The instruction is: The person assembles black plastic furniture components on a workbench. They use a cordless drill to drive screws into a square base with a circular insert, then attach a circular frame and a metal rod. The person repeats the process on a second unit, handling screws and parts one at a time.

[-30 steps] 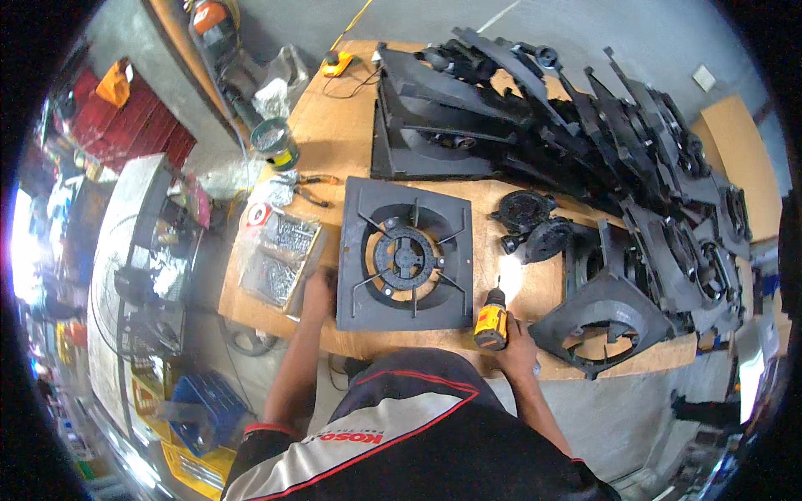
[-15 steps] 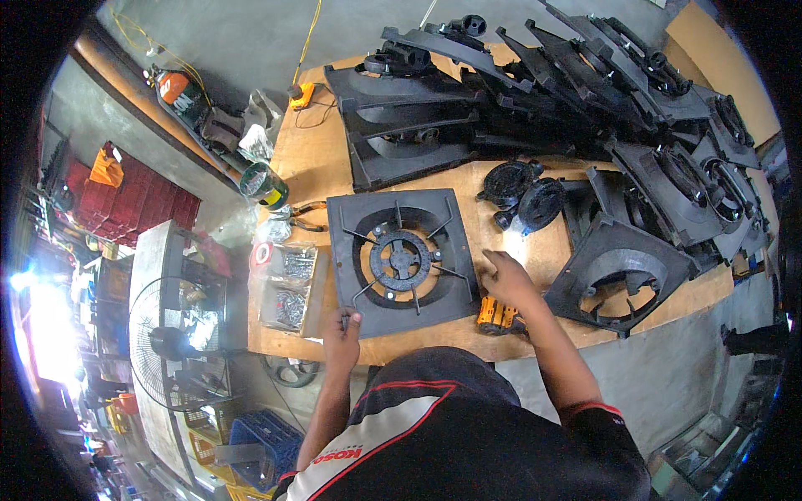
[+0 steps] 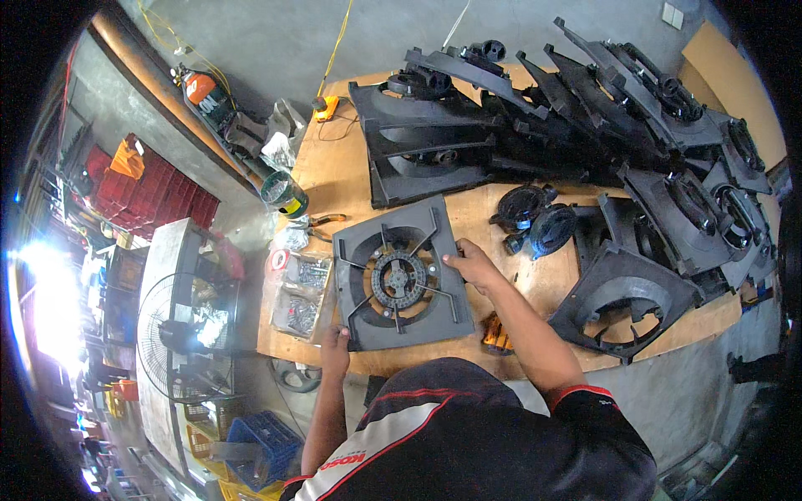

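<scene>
A square black cast-iron gas stove [image 3: 373, 332] with a round burner [image 3: 399, 280] and several pan-support arms is on the wooden table, turned a little askew. My left hand [image 3: 335, 344] grips its near left corner, thumb on top. At its right edge my right hand [image 3: 473, 265] holds on, thumb over the top and the other fingers partly hidden. A yellow-and-black power tool [image 3: 498, 334] lies under my right forearm. Two round black burner parts [image 3: 553, 230] rest beyond the right hand.
Boxes of screws [image 3: 299, 307], pliers [image 3: 326, 220] and a dark green tub [image 3: 285, 195] line the table's left side. Black stove frames [image 3: 430, 179] are heaped along the back. Another frame [image 3: 626, 288] lies at the right. A fan [image 3: 175, 334] stands left of the table.
My right hand has moved from beside the power tool up to the stove's right edge and taken hold. The stove has turned counterclockwise. My left hand keeps its hold near the corner.
</scene>
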The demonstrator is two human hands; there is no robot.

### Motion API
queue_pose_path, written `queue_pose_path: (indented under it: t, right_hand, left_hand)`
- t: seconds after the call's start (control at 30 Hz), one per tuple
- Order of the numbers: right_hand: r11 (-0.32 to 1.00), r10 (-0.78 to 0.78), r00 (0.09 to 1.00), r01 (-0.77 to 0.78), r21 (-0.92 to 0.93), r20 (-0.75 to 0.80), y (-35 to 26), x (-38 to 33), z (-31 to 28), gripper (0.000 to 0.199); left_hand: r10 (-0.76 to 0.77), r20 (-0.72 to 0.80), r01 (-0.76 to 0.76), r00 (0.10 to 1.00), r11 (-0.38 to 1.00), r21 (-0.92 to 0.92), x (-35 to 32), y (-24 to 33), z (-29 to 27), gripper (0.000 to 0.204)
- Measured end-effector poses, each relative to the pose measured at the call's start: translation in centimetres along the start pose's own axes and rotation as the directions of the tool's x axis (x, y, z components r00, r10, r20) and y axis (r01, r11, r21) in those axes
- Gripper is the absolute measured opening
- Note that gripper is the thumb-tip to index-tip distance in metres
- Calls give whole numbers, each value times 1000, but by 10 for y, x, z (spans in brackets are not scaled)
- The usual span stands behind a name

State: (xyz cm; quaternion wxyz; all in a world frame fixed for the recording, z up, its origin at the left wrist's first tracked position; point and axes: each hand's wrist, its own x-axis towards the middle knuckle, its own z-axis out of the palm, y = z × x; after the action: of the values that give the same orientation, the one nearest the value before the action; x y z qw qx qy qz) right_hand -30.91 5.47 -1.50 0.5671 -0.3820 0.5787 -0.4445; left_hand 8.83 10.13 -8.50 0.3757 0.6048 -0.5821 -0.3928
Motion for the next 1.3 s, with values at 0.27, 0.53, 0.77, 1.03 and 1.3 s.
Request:
queue_pose_path:
  t: [0.27,0.53,0.77,1.03,1.3]
  right_hand:
    - [986,28,1000,-30,167,13,8,-10,7,50]
    - [944,34,999,-43,326,35,18,-17,10,51]
    - [932,60,993,-21,361,-99,38,-39,17,47]
    - [853,62,955,100,512,-291,75,-85,39,52]
    - [872,77,945,90,480,-317,77,-123,82,48]
  left_hand:
    - [8,20,-11,1000,984,180,2,5,2,23]
    - [84,89,-103,992,967,235,10,35,2,22]
    - [178,-104,-151,979,963,222,19,14,10,26]
    - [-262,111,283,959,914,-290,-29,28,10,32]
    - [-265,319,404,910,740,-538,-6,63,26,23]
